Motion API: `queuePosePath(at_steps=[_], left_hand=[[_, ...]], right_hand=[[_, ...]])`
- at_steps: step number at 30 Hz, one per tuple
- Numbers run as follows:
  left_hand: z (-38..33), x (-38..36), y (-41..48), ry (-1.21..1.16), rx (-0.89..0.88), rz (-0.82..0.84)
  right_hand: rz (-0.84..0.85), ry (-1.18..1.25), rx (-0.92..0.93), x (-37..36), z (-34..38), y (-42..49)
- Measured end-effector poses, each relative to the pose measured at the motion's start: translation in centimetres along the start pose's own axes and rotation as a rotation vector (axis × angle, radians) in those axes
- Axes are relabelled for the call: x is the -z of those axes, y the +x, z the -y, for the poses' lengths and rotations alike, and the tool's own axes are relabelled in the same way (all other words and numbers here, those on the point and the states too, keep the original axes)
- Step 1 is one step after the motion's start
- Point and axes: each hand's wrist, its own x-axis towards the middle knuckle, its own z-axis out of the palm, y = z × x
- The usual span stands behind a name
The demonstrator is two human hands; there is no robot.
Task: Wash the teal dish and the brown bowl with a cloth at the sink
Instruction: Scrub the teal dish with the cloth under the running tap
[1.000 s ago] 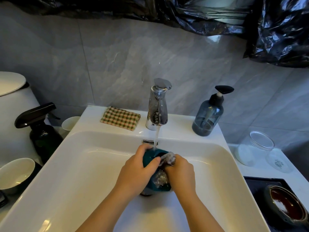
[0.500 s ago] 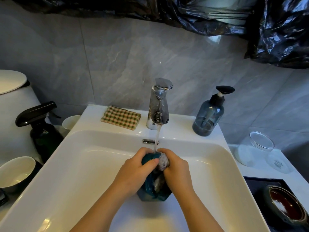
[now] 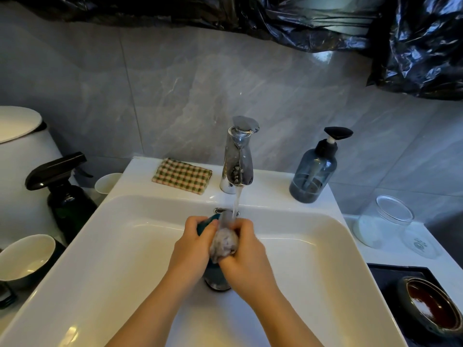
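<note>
Over the white sink (image 3: 105, 246), my left hand (image 3: 191, 249) grips the teal dish (image 3: 205, 222), held on edge and mostly hidden between my hands. My right hand (image 3: 246, 256) presses a wet grey cloth (image 3: 224, 244) against the dish. Water runs from the chrome tap (image 3: 239, 156) onto the cloth and dish. The brown bowl (image 3: 433, 306) sits on a dark tray (image 3: 385, 274) at the lower right, away from both hands.
A checked cloth (image 3: 181, 175) lies on the sink ledge left of the tap, a soap pump bottle (image 3: 315, 171) stands to its right. A dark spray bottle (image 3: 65, 194), a white cup (image 3: 107, 182) and a white-lined bowl (image 3: 25, 259) stand left. A glass jar (image 3: 383, 221) and its lid (image 3: 421, 245) sit right.
The grey cloth has bunched up and slid over the dish's upper edge. The dish has turned more upright, so less teal shows between my hands.
</note>
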Motion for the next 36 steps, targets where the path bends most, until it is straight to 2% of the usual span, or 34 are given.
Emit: queuePosePath(at_steps=[5, 12, 15, 18, 20, 22, 25, 27, 30, 33, 36], left_hand=[[0.1, 0.6, 0.6, 0.0, 0.02, 0.046], [0.3, 1.2, 1.0, -0.066, 0.03, 0.112], [0.5, 0.6, 0.9, -0.055, 0.03, 0.148], [0.4, 0.1, 0.8, -0.11, 0.036, 0.102], [0.5, 0.0, 0.9, -0.139, 0.055, 0.07], [0.6, 0.2, 1.1, -0.156, 0.079, 0.046], [0.7, 0.5, 1.2, -0.174, 0.108, 0.048], [0.8, 0.4, 1.1, -0.151, 0.104, 0.088], [0.8, -0.2, 0.7, -0.096, 0.056, 0.119], [0.7, -0.4, 0.8, -0.127, 0.046, 0.075], [0.8, -0.2, 1.0, -0.155, 0.06, 0.051]], right_hand=[[0.353, -0.181, 0.122, 0.5, 0.0, 0.0], [0.446, -0.254, 0.231, 0.6, -0.1, -0.1], [0.34, -0.397, 0.292, -0.3, -0.8, 0.3], [0.122, -0.619, 0.308, -0.3, -0.4, 0.2], [0.074, -0.654, 0.327, -0.3, -0.4, 0.0], [0.086, -0.605, 0.307, -0.2, -0.1, -0.4], [0.226, -0.373, 0.216, -0.2, 0.0, -0.3], [0.271, -0.388, 0.25, -0.5, -0.3, -0.1], [0.172, -0.513, 0.3, -0.7, -0.6, 0.2], [0.088, -0.646, 0.29, -0.5, -0.3, 0.0], [0.04, -0.648, 0.301, -0.5, -0.1, -0.3]])
